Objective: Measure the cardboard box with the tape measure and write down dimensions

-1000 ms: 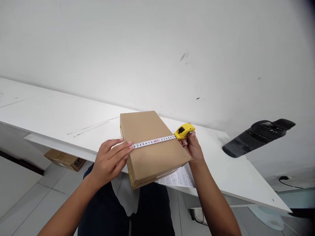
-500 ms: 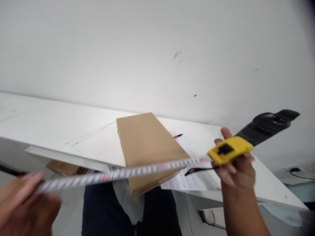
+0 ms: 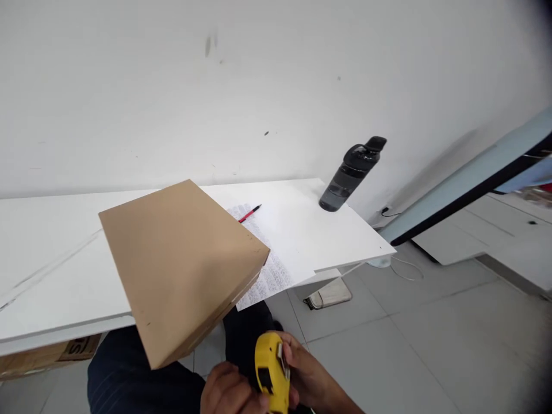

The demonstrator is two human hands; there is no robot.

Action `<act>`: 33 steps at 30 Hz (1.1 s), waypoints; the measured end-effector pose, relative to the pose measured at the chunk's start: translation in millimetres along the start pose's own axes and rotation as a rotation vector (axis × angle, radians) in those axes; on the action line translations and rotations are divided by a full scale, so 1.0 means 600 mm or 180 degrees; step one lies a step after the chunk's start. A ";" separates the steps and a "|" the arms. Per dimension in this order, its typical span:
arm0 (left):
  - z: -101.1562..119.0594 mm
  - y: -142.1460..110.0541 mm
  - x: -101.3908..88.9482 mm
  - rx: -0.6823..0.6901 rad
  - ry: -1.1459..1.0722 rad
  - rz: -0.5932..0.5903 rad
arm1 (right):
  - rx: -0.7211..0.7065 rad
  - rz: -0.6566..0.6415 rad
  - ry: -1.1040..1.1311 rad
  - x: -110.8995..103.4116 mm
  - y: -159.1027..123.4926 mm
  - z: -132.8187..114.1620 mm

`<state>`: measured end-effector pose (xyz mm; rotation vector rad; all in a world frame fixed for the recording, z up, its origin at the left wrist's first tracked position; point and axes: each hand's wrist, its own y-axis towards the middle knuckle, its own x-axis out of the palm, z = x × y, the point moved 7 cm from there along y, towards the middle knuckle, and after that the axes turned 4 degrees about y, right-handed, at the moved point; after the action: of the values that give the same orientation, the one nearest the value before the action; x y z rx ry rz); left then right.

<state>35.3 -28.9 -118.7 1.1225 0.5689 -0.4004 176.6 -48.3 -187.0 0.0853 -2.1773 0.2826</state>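
Sitting in right hand (image 3: pixel 304 368): yellow tape measure (image 3: pixel 272 368) (left hand (image 3: pixel 229 391) beside).

- A single head-worn camera gives the view, looking from the wearer's eye level forward and down.
- It faces a pale wall (image 3: pixel 129 103), which fills the upper part, with the white table (image 3: pixel 297 218) crossing below it.
- The lap, in dark trousers (image 3: pixel 138 368), shows at the bottom edge, seen from above.
- The left hand (image 3: pixel 230 391) and right hand (image 3: pixel 299 368) lie near the lens, low and around the middle.
- The cardboard box (image 3: pixel 181 259) is close, its top face seen obliquely.
- The black bottle (image 3: pixel 345 181) stands farther off, leaning rightward in this wide view.
- Tiled floor (image 3: pixel 388 339) fills the lower right.
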 end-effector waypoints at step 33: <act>-0.327 0.341 0.071 -0.2780 -0.1841 -0.1100 | -0.0897 0.1405 -0.6183 -0.042 0.338 -0.432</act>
<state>141.4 230.6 -58.8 0.0449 0.3496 -0.6585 363.8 208.1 -97.1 -0.5060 -4.1422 0.0621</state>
